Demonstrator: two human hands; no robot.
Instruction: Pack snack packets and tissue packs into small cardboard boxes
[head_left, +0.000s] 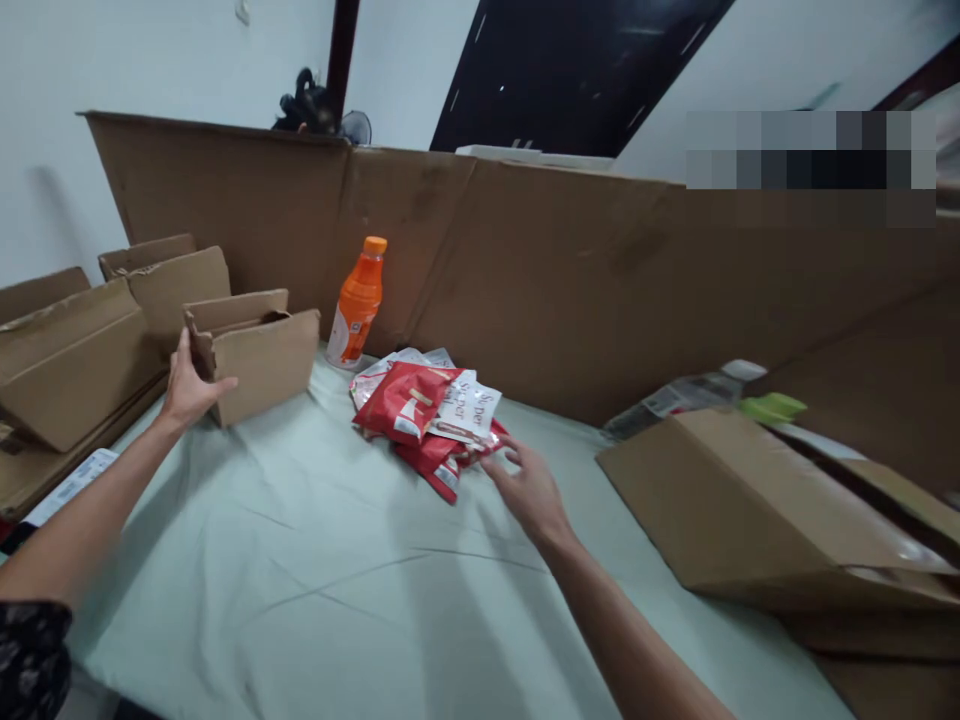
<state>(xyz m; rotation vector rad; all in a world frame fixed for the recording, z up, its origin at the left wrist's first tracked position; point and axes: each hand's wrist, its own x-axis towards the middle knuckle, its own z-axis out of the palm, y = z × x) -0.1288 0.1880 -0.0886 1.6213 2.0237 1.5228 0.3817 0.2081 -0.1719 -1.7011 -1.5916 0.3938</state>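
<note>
My left hand is wrapped around the left end of a small open-topped cardboard box, its thumb across the front corner. My right hand reaches to the right edge of a pile of packets, fingers apart and fingertips at or just beside a red packet whose contact I cannot make out. On top of the pile lies a shiny red packet, next to a white packet with "super" printed on it. Another red packet sticks out at the front. Behind the pile, an orange drink bottle stands slightly tilted.
More open cardboard boxes stand at the left. On the right lies a larger cardboard box, with a clear plastic bottle and a green item behind it. A tall cardboard wall borders the pale green cloth.
</note>
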